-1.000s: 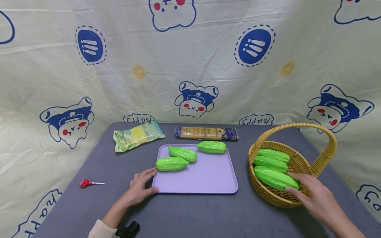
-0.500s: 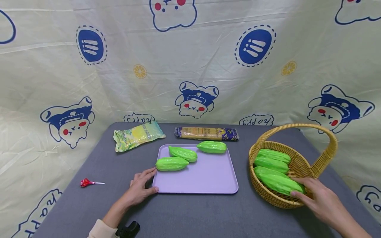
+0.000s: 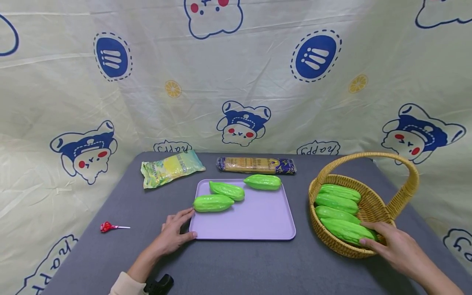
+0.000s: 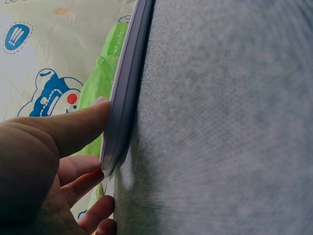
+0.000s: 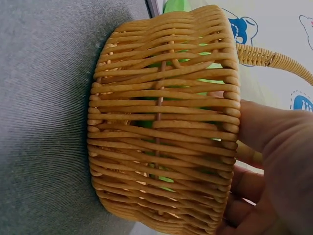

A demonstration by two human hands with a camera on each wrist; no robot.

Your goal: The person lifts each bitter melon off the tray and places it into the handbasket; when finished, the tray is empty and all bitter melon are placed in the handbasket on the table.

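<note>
From the head view I see my right hand [image 3: 398,248] grasping the nearest green gourd [image 3: 344,230] by its near end, thumb on one side and fingers on the other, down in the wicker basket [image 5: 186,137]. My right wrist's view shows instead the woven wall from outside, with my hand reaching over the rim and only slivers of green between the strands. Up close at the left wrist, my left thumb touches the rim of the purple tray [image 3: 247,225] near its corner; that left hand [image 3: 172,233] rests there with loose fingers. Beside my gripped gourd, the basket holds three more gourds [image 3: 336,203] in a row; the tray bears another three [image 3: 213,203], two close together at the left, one at the far right corner.
</note>
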